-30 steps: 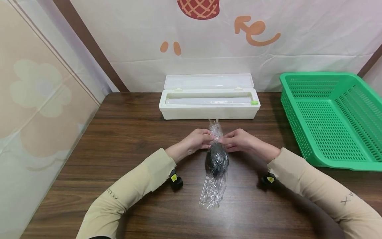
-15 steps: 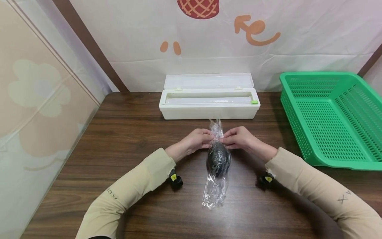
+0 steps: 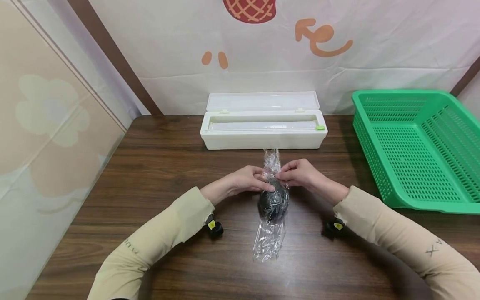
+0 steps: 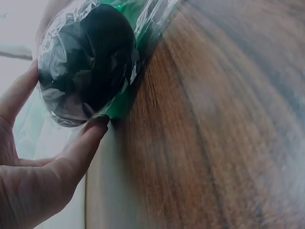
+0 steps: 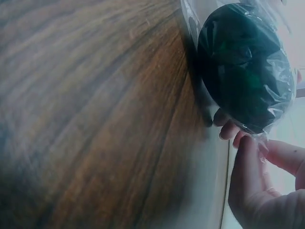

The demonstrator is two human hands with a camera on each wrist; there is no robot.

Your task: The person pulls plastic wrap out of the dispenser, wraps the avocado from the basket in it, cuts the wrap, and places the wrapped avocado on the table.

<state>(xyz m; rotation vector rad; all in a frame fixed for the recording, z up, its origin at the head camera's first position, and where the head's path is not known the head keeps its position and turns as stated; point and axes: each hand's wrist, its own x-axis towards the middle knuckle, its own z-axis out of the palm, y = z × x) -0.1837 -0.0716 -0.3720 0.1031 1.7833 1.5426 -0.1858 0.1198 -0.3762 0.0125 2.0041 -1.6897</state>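
Note:
A dark egg-shaped object (image 3: 273, 204) lies on the table, wrapped in clear cling film (image 3: 268, 246). Its exact kind is hard to tell through the film. One loose tail of film reaches toward me, and a bunched one points to the back. My right hand (image 3: 301, 173) pinches the bunched film just behind the object; in the right wrist view, thumb and finger meet on the twist below the dark object (image 5: 248, 71). My left hand (image 3: 245, 181) is spread, one digit laid on the object's top. In the left wrist view its fingertips touch the wrapped side.
Behind the hands stands a white cling film dispenser (image 3: 264, 141), lid raised, with a film roll inside and a green slider (image 3: 320, 128) at its right end. A green plastic basket (image 3: 395, 196) sits on the right of the wooden table (image 3: 168, 166). A printed cloth hangs behind.
My left hand has loosened from the bunched film, and one digit has stretched onto the object's top. The right hand keeps its pinch, having shifted only slightly. The wrapped object has wobbled a little.

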